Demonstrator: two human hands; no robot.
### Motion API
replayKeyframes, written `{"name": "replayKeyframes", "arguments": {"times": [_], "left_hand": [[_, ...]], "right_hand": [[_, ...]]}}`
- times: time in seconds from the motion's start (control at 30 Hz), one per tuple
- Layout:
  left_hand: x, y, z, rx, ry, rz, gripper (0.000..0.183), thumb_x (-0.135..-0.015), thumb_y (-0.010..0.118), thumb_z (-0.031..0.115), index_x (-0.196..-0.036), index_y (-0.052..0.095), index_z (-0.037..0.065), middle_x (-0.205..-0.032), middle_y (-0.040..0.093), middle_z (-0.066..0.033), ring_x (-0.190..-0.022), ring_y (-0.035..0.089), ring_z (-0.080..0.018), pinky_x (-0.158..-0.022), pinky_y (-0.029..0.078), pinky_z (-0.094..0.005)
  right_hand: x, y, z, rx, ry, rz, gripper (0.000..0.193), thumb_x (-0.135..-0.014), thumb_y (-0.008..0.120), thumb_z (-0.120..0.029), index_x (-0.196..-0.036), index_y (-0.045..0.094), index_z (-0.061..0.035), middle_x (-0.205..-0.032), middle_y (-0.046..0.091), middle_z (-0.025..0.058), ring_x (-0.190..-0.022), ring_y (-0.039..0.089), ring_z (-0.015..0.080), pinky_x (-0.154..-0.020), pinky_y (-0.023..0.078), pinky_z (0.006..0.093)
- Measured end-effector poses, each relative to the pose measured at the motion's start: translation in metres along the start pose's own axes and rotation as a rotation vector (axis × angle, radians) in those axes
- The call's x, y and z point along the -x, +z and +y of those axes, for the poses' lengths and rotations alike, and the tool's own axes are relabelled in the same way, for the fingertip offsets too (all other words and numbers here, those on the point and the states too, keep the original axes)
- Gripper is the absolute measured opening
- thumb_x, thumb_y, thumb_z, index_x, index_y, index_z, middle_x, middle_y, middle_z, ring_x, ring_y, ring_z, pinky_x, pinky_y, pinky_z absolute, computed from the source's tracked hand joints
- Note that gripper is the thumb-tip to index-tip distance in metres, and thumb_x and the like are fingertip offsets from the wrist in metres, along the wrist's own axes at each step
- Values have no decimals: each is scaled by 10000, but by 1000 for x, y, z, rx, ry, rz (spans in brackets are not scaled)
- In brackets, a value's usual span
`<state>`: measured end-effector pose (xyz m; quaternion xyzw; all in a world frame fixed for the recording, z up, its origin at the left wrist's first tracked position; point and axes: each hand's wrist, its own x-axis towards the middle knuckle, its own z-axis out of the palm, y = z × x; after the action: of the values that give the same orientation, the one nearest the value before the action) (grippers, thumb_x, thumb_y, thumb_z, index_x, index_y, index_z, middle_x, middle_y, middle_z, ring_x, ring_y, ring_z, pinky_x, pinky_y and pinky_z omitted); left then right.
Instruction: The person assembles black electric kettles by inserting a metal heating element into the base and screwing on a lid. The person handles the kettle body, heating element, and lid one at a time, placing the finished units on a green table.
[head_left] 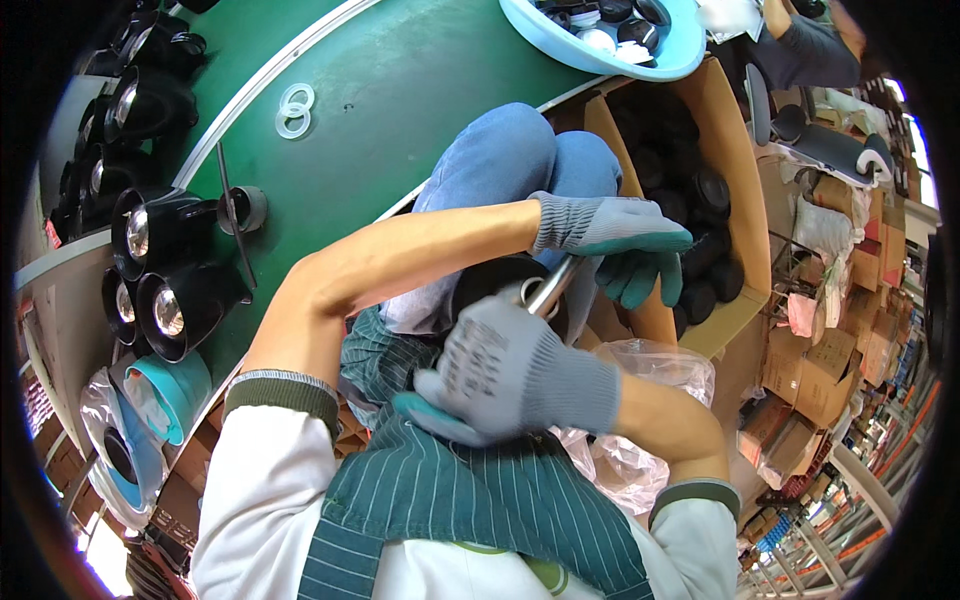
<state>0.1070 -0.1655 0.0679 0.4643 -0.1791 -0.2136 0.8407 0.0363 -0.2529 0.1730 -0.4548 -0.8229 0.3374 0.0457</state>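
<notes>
Between the half-curled left hand (618, 240) and blurred, part-closed right hand (515, 372) runs a metal rod (553, 288), grips unclear; the black piece (484, 281) beneath seems mid-work, its finish unconfirmed.

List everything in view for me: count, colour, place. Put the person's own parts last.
Table: one, green, upper left
Rings: two, translucent white, overlapping on the table
Housings: several, black with silvery insides, left
Bucket: one, teal, lower left
Basin: one, light blue, top, holding black and white parts
Box: one, brown, right of the legs
Round parts: many, black, in the box
Metal rod: one, silver, between the hands
Cartons: many, brown, right background
Legs: two, blue jeans, centre
Left hand: one, grey-green glove, above the rod
Right hand: one, grey-green glove, blurred, below it
</notes>
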Motion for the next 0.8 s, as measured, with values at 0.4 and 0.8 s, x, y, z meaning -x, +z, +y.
{"name": "replayKeyframes", "arguments": {"times": [0.4, 0.8], "left_hand": [[121, -77, -23, -1281, 779, 434, 499, -1066, 531, 416, -1191, 694, -39, -734, 655, -69, -600, 608, -144, -569, 520, -317], [310, -65, -49, -1115, -442, 1781, 581, -905, 718, 467, -1311, 645, 57, -1049, 743, -253, -1018, 705, -431, -892, 533, -480]], "right_hand": [[89, 59, -8, -188, 174, 1125, 747, -756, 812, -483, -1317, 631, -23, -1267, 675, 130, -1219, 631, 366, -1091, 464, 506], [102, 97, 25, -76, 511, 963, 715, -750, 874, -470, -1360, 683, -150, -1469, 587, 179, -1392, 495, 460, -1156, 411, 528]]}}
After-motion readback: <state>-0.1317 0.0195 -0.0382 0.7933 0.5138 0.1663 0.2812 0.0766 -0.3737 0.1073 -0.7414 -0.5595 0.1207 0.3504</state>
